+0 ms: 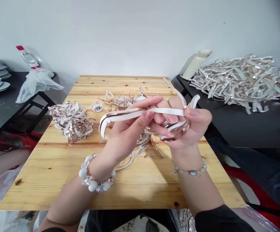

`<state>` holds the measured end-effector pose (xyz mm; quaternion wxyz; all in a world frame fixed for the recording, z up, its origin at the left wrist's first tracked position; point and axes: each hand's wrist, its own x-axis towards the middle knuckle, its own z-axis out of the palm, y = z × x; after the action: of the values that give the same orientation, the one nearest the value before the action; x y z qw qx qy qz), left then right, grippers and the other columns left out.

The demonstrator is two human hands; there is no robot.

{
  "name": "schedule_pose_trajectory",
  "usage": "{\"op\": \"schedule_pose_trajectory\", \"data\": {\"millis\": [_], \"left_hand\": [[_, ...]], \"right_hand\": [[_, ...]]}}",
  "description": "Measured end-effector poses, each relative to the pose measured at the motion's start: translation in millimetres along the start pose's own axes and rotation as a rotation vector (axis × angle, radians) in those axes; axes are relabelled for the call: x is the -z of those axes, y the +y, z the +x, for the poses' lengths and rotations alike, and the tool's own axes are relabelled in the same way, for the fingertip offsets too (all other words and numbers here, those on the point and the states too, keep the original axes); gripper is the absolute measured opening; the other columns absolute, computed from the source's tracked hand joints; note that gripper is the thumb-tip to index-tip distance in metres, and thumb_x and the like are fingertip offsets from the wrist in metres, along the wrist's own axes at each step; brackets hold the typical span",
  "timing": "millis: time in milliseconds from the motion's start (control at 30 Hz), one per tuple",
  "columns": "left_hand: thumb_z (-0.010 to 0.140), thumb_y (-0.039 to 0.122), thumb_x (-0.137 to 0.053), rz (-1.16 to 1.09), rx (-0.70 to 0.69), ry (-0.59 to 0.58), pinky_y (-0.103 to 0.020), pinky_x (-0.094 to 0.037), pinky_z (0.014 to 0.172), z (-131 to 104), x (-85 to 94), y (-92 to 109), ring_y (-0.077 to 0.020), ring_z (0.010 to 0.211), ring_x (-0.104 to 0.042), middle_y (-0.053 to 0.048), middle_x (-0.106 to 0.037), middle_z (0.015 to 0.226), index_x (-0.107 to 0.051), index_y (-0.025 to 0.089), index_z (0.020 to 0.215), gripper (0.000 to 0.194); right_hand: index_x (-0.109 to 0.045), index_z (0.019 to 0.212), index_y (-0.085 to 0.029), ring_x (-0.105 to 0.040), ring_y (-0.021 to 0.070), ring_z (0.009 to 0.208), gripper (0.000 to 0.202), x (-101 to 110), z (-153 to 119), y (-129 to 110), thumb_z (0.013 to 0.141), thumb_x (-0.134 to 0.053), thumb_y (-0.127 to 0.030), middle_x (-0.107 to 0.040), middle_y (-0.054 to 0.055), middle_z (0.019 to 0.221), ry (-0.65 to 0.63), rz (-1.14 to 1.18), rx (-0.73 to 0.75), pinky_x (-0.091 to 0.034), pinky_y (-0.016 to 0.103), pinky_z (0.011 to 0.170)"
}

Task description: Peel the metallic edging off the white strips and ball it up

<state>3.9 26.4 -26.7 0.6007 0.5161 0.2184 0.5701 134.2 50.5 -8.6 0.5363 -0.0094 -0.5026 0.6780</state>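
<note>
One strip (167,111), held above the table (58,180): left hand (124,132) pinches mid-length, right hand (193,129) farther along, fingers curled around more strips (176,126). I judge it light, springy, shiny face slippery — best gripped by its edges.

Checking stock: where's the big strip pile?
Head view, right side: the big strip pile lies on the black table, right of the wooden table and just beside the pale cylinder.
</note>
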Motion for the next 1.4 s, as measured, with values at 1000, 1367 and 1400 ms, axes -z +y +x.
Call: {"op": "schedule_pose_trajectory", "data": {"millis": [1000,1367,1400], "left_hand": [[0.089,0.023,-0.057,0.040,-0.009,0.199,-0.021,-0.059,0.082,1.9,12.1,29.7,-0.0144,0.092,-0.069,-0.002,-0.072,0.100,-0.068,0.020,0.092,0.011],[0.097,0.023,-0.043,0.553,-0.359,0.030,-0.038,-0.048,0.103,-12.5,18.0,52.0,-0.0199,0.118,-0.058,0.003,-0.070,0.108,-0.069,0.027,0.095,0.026],[0.096,0.022,-0.045,0.629,-0.375,-0.034,-0.039,-0.046,0.105,-10.5,16.8,47.5,-0.0202,0.121,-0.056,0.002,-0.069,0.111,-0.069,0.026,0.094,0.025]], "right_hand": [[-0.041,0.052,-0.022,-0.027,0.0085,0.043,0.028,37.1,-0.3,-13.0,0.065,-0.066,-0.027,-0.041,-0.005,0.053,0.450,-0.075,0.025,-0.022,0.027,0.039],[-0.051,0.057,-0.021,-0.042,0.0082,0.052,0.021,47.6,-8.0,-38.3,0.069,-0.068,-0.026,-0.051,-0.002,0.063,0.531,-0.219,0.073,-0.030,0.023,0.040],[-0.052,0.057,-0.020,-0.042,0.0087,0.053,0.021,38.5,-6.9,-32.5,0.068,-0.069,-0.027,-0.051,-0.002,0.063,0.516,-0.273,0.034,-0.029,0.023,0.041]]}}
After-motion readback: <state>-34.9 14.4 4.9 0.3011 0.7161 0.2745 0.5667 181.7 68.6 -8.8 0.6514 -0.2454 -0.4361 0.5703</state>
